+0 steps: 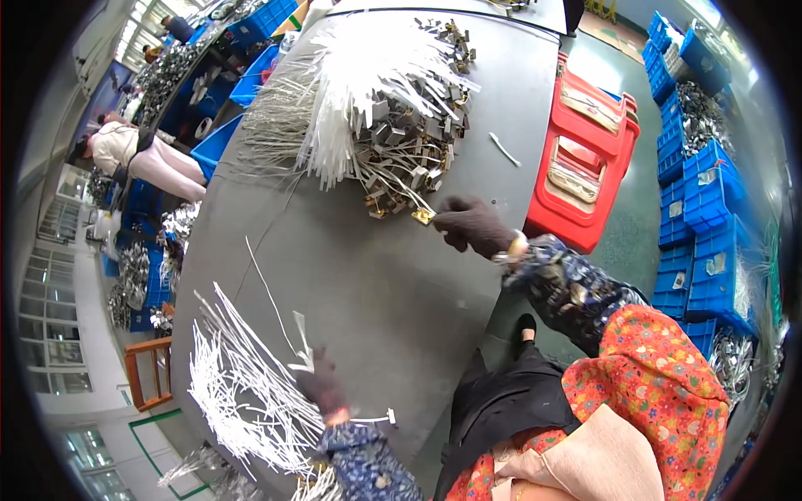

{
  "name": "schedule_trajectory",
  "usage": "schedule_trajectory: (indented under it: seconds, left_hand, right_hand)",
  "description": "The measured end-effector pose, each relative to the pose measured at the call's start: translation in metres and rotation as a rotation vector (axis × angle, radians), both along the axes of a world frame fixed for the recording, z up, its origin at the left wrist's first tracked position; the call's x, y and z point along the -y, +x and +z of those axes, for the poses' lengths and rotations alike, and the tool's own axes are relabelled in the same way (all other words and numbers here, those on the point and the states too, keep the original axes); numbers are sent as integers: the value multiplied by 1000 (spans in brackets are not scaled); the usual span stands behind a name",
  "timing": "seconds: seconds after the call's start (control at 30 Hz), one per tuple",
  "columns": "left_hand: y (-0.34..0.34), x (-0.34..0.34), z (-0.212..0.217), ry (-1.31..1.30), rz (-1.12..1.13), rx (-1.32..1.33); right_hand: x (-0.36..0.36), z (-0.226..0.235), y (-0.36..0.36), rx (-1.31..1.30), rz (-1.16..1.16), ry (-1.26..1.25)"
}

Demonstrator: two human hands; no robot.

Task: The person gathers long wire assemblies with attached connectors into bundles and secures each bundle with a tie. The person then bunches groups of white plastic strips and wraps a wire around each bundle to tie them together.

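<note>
My right hand (472,227), in a dark glove, reaches to the near edge of a big heap. Its fingertips are closed at a small brass-coloured connector (423,216) on a white wire. That heap holds many metal connectors (388,134), with white plastic sleeves (334,125) fanned across them. At the lower left, my left hand (322,384), gloved too, is closed round a thin white cable whose long end rises toward the heap. A pale flat strip (302,330) stands out beside its fingers. Next to it lies a loose bundle of white wires (242,392). Glove and blur hide the fingers' exact grip.
The grey table (376,284) carries one loose white piece (505,150) at the right. A red plastic bin (581,159) stands against its right edge. Blue crates (710,200) are stacked beyond. Another person (125,150) bends over a bench at the far left.
</note>
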State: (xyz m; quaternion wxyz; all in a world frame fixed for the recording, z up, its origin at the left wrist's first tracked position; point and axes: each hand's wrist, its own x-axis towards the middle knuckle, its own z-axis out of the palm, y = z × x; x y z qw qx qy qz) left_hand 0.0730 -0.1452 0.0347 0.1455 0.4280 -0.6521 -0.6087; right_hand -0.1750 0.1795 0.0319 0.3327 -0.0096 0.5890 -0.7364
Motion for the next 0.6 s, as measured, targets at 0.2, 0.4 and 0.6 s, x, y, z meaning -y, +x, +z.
schedule_trajectory:
  seconds: [0.2,0.4,0.6]
  left_hand:
    - [-85,-201,12,778,-102,-367]
    - [-124,-284,-32,702,-77,-291]
    - [-146,-249,-66,1097,111,-446]
  right_hand:
    - [-57,2,110,-52,10,-232]
    - [-228,-49,191,260,377,562]
    - [-283,-96,188,248,586,692]
